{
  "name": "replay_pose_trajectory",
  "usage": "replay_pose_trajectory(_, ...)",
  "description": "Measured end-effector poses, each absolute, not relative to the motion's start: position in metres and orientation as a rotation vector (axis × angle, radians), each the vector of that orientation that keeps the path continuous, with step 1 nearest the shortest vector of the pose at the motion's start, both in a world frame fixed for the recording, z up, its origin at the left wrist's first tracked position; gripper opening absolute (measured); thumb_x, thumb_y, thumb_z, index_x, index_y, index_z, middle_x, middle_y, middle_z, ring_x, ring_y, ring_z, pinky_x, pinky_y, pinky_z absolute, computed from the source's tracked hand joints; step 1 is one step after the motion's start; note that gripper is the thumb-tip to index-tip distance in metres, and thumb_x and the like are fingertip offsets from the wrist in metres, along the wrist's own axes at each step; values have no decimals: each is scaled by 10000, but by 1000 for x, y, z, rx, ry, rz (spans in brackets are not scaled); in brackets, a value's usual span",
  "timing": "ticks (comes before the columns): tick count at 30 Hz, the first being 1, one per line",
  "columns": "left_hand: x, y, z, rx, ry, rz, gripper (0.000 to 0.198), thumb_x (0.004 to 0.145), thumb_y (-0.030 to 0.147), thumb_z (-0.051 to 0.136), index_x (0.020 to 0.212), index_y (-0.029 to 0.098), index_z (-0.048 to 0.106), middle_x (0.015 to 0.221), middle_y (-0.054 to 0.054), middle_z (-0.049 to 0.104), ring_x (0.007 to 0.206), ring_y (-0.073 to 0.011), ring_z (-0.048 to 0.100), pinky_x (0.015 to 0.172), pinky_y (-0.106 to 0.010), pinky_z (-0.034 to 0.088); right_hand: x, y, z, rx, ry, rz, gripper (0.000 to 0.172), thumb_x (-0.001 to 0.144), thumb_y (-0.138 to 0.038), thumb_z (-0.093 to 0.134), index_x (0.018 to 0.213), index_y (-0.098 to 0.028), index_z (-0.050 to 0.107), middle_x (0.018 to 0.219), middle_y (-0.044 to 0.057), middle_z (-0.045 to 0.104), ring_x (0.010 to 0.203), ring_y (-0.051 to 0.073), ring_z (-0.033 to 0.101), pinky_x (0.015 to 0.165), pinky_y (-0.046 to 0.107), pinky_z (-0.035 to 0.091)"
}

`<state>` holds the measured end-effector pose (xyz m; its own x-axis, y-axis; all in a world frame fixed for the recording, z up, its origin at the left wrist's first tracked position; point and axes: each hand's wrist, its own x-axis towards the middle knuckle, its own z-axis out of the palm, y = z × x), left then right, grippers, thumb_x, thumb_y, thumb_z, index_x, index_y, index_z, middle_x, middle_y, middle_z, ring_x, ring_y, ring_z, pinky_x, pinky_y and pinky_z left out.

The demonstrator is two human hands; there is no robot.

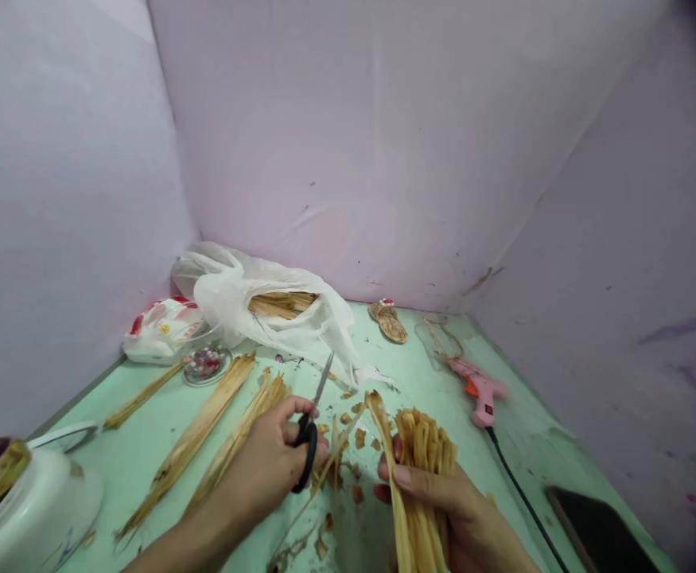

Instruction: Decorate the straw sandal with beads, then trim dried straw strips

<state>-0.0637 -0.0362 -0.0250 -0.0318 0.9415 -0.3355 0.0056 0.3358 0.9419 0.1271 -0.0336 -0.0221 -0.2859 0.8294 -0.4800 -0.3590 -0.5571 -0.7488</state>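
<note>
My left hand (267,452) is closed on a pair of scissors with black handles (305,436), fingers in the loops. The blades point up and away, looking nearly shut. In my right hand (446,497) is a bundle of folded, dried tan plant strips (424,446), gripped upright with trimmed-looking tops. One longer strip (385,434) stands at the bundle's left side under my thumb. Between the hands, small cut scraps (359,438) and thin fibres are scattered over the pale green tabletop. The bundle's lower end runs out of view.
Long dried strips (198,438) lie at left. Behind them are a bead dish (206,366), a white packet (162,330) and a plastic bag (228,294) holding more strips. A woven piece (388,321), pink glue gun (480,390), phone (598,529) and white pot (61,505) surround the workspace.
</note>
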Motion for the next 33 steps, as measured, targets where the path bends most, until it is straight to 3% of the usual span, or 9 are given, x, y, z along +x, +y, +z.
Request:
replay_pose_trajectory(4, -46, -47, -30, 877, 1191, 911, 381, 566, 259, 654, 855, 194, 416, 670, -5, 643, 383, -60, 463, 360, -164, 280, 125, -32, -28, -1103, -646, 1939, 388, 482, -248, 806, 846, -163, 700, 813, 66, 721, 798, 239, 654, 752, 339, 484)
replay_pose_trajectory(6, -37, -56, -34, 848, 1087, 886, 378, 573, 289, 661, 845, 199, 414, 622, 5, 616, 402, -86, 496, 350, -164, 259, 123, -33, -28, -1052, -659, 1995, 354, 508, -248, 794, 836, -154, 700, 793, 72, 719, 757, 245, 659, 721, 356, 496)
replay_pose_trajectory(10, -20, -72, -50, 748, 906, 1024, 443, 541, 388, 729, 782, 196, 411, 566, 41, 539, 489, -88, 502, 477, -194, 338, 120, -36, -24, -938, -664, 2074, 266, 555, -255, 781, 783, -144, 704, 689, 69, 707, 669, 222, 662, 652, 325, 497)
replay_pose_trajectory(14, -13, -77, -58, 729, 924, 1036, 492, 512, 456, 738, 795, 193, 434, 570, 41, 544, 432, -52, 414, 423, -172, 266, 124, -35, -25, -990, -624, 2075, 230, 547, -266, 788, 714, -137, 696, 637, 57, 693, 634, 187, 650, 660, 292, 491)
replay_pose_trajectory(20, -40, -59, -30, 850, 1313, 1082, 453, 652, 418, 657, 959, 198, 407, 526, 43, 559, 441, -102, 483, 360, -163, 299, 125, -35, -23, -997, -849, 2039, 282, 537, -236, 781, 789, -157, 683, 625, -1, 650, 541, 101, 571, 536, 189, 440)
replay_pose_trajectory(25, -50, -50, -22, 775, 1272, 1067, 589, 537, 311, 752, 992, 196, 395, 712, 22, 581, 515, -90, 483, 315, -138, 326, 117, -38, -24, -832, -1080, 2273, 458, 536, -205, 728, 986, -194, 646, 712, -4, 642, 496, 84, 510, 492, 185, 414)
replay_pose_trajectory(30, -47, -51, -23, 761, 1187, 1182, 536, 550, 238, 737, 954, 209, 387, 653, 67, 541, 454, -70, 449, 312, -153, 381, 117, -33, -35, -871, -1193, 2227, 401, 536, -242, 729, 925, -164, 672, 618, -19, 583, 480, 84, 472, 481, 191, 394)
replay_pose_trajectory(33, -48, -51, -20, 786, 1133, 1164, 490, 566, 217, 719, 919, 214, 379, 662, 76, 547, 410, -56, 467, 373, -192, 444, 118, -32, -34, -905, -1135, 2250, 425, 559, -283, 726, 963, -167, 669, 712, 4, 616, 496, 74, 465, 511, 197, 409)
